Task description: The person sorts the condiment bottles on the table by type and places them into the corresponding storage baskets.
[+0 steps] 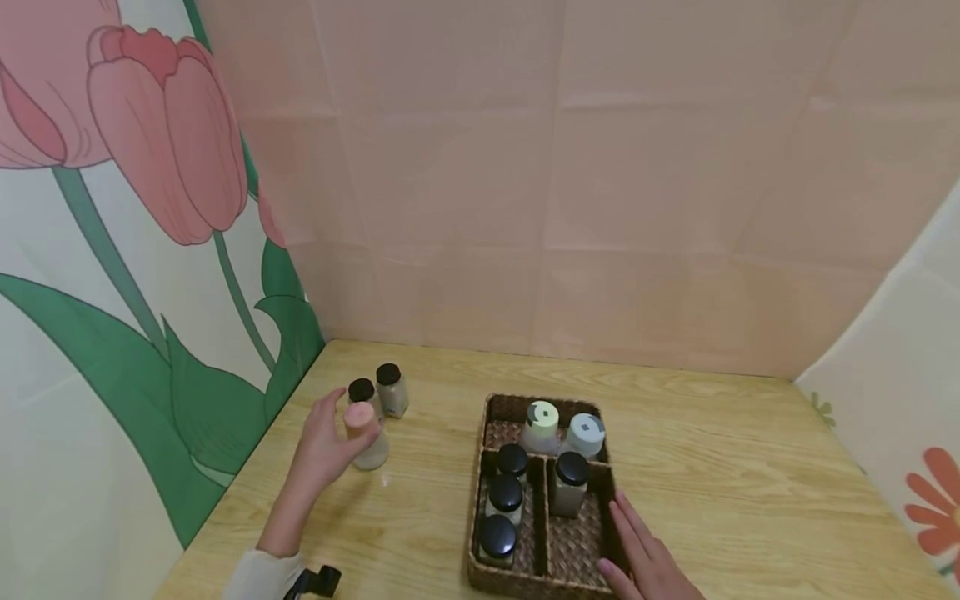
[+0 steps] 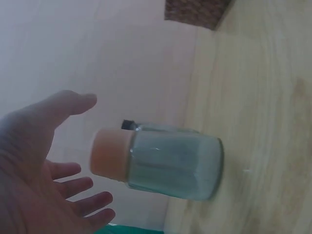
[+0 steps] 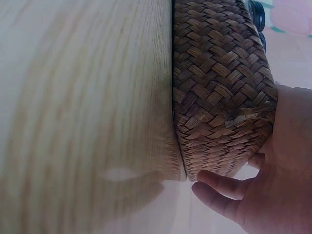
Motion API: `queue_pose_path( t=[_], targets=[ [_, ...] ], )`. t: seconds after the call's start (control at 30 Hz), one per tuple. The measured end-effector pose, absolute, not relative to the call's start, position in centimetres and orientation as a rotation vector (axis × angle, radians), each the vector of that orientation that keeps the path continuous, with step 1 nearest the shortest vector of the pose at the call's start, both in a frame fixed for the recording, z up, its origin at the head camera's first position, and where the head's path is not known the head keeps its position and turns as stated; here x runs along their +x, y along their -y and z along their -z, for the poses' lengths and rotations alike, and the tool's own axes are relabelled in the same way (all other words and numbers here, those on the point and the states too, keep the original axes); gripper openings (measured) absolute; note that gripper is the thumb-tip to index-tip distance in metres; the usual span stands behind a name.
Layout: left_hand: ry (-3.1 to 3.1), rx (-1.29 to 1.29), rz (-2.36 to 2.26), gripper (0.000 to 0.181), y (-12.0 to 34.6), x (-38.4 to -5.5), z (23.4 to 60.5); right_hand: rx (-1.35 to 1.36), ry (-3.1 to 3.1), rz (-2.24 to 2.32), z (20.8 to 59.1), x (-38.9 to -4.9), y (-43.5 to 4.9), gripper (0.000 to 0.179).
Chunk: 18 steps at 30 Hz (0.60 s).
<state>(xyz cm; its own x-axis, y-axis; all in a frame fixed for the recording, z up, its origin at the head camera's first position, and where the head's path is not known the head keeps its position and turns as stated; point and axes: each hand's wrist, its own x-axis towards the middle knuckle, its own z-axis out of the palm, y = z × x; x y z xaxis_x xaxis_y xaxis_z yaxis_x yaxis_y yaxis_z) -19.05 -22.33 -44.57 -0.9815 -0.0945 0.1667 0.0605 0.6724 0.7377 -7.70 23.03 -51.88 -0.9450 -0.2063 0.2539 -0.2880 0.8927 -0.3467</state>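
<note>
The left hand (image 1: 326,442) is spread around the pink-lidded jar (image 1: 371,454), thumb to one side of the lid and fingers to the other; the left wrist view shows a gap between thumb and lid, so it has hold of nothing. That jar stands upright on the wooden worktop (image 1: 712,467), to the left of the woven basket (image 1: 540,588) and well apart from it. Just behind it stand two black-lidded jars (image 1: 392,396), close together.

The right hand (image 1: 651,562) holds the basket loosely at its near right corner, thumb over the rim on the inside and fingers along the outside of the wall. In the basket's far compartment are a jar with a pale green lid (image 1: 542,423) and one with a pale blue lid (image 1: 586,433). The near left compartment has three dark-lidded jars (image 1: 506,496) in a row; the near right one has a single square jar (image 1: 570,493) at its far end. A plain pinkish sheet (image 1: 600,183) hangs behind, with a tulip-printed sheet (image 1: 168,150) at the left
</note>
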Motion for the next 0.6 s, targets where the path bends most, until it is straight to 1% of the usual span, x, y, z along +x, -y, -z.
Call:
queue_pose_path(
  t=[0.17, 0.37, 0.6],
  targets=[
    [2.731, 0.102, 1.287, 0.095, 22.6, -19.5, 45.7, 0.387, 2.818, -0.556, 52.1, -7.6, -23.1, 0.072],
    [2.724, 0.131, 1.369, 0.092, 22.7, -20.0, 47.1, 0.383, 2.800, -0.527, 52.2, -7.5, -23.0, 0.071],
    [2.754, 0.145, 1.363, 0.089, 22.8, -20.6, 48.2, 0.313, 2.927, -0.633, 51.4, -7.4, -22.8, 0.077]
  ],
)
